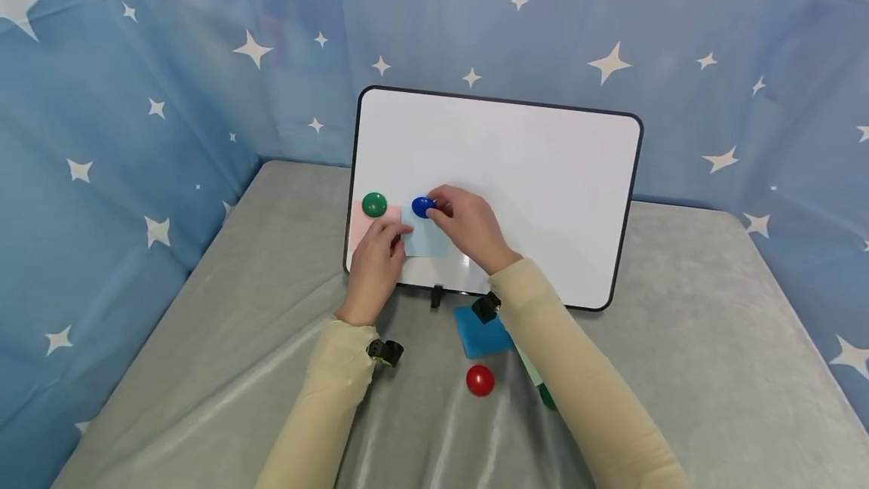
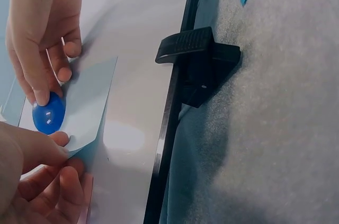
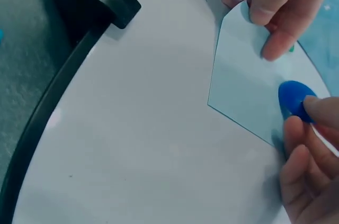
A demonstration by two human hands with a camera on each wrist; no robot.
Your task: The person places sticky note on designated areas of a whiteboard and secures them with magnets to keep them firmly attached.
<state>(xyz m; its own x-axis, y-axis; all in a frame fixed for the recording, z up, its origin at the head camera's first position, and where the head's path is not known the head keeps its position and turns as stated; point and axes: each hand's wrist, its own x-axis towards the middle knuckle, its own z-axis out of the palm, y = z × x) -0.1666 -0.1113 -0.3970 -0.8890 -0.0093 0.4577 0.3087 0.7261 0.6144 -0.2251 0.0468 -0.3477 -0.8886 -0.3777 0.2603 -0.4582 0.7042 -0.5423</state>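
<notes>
A whiteboard leans at a slant on the grey cloth. At its lower left, a round green magnet sits over the top of a pink paper note. A light blue paper note lies beside it. The left hand pinches the blue note's left edge between thumb and finger, and that corner bends up in the left wrist view. Thumb and fingertips of the right hand grip a round blue magnet against the note's upper part.
A black clip-like stand holds the board's lower edge. In front lie a blue square pad and a red magnet. A pale green paper and another green magnet are partly hidden by the right sleeve.
</notes>
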